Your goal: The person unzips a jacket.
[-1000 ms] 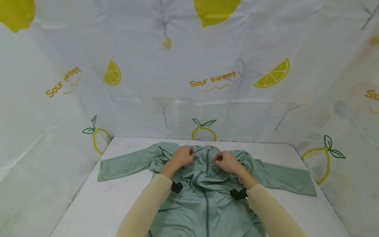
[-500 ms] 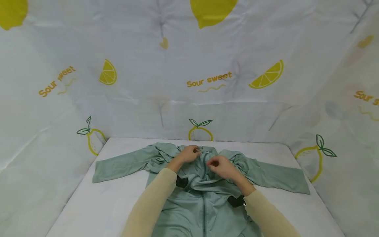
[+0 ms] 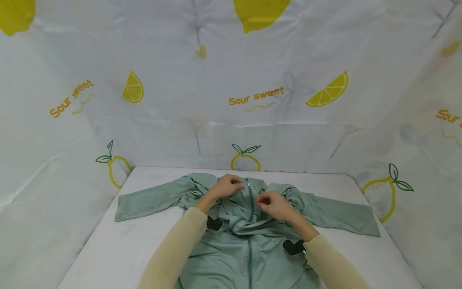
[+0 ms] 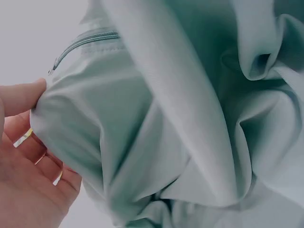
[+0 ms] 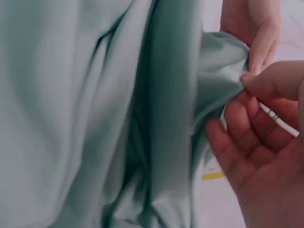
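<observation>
A sage-green zip-up jacket (image 3: 231, 257) lies spread on a white table, both sleeves stretched out sideways, its chest bunched in folds. My left hand (image 3: 225, 186) pinches the collar edge left of the zip (image 3: 251, 200). In the left wrist view, the thumb and fingers of the left hand (image 4: 38, 156) grip the fabric just below the zip's end. My right hand (image 3: 276, 205) is right of the zip. In the right wrist view, thumb and forefinger of the right hand (image 5: 266, 137) pinch a pulled-out point of the cloth, close to the left hand (image 5: 251, 28).
The left sleeve (image 3: 151, 200) and right sleeve (image 3: 343, 214) reach toward the table's sides. A white lemon-print sheet (image 3: 202, 108) stands behind and beside the white table (image 3: 119, 257). Black devices sit under both wrists.
My left hand has shifted slightly right and away along the collar. The right hand has come slightly nearer to me. The zip's upper part and the cloth around it have shifted between them.
</observation>
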Demonstrator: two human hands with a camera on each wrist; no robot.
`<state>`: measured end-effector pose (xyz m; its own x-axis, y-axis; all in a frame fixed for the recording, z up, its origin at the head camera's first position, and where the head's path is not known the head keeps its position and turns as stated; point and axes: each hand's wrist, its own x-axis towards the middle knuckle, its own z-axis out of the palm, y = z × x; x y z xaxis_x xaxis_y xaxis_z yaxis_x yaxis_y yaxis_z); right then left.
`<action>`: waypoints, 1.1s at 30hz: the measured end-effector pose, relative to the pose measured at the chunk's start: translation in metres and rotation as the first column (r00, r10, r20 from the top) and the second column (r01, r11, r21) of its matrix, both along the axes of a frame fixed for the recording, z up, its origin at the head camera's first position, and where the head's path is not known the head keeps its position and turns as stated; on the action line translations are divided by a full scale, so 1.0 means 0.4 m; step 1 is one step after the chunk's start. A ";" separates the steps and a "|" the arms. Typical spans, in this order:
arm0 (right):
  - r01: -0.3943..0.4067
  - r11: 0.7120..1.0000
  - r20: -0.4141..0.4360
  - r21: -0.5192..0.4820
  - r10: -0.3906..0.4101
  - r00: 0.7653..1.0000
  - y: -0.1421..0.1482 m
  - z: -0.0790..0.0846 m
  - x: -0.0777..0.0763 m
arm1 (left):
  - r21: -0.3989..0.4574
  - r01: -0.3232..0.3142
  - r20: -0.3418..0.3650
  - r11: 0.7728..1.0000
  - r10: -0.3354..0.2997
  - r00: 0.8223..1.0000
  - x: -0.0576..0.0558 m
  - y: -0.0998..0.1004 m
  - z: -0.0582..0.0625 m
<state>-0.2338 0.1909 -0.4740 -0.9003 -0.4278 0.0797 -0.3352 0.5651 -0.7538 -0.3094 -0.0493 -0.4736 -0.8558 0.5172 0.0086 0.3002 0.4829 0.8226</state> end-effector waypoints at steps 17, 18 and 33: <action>0.277 0.953 0.034 -0.123 -0.275 0.961 -0.099 0.037 -0.033 | 0.120 0.092 -0.063 0.988 -0.085 0.994 0.053 -0.023 0.027; 0.282 0.950 0.050 -0.138 -0.277 0.959 -0.100 0.036 -0.033 | 0.127 0.098 -0.065 0.987 -0.090 0.994 0.054 -0.024 0.025; 0.237 0.957 -0.051 -0.166 -0.248 0.967 -0.104 0.053 -0.023 | 0.068 0.021 -0.158 0.997 -0.010 0.987 0.070 -0.014 0.043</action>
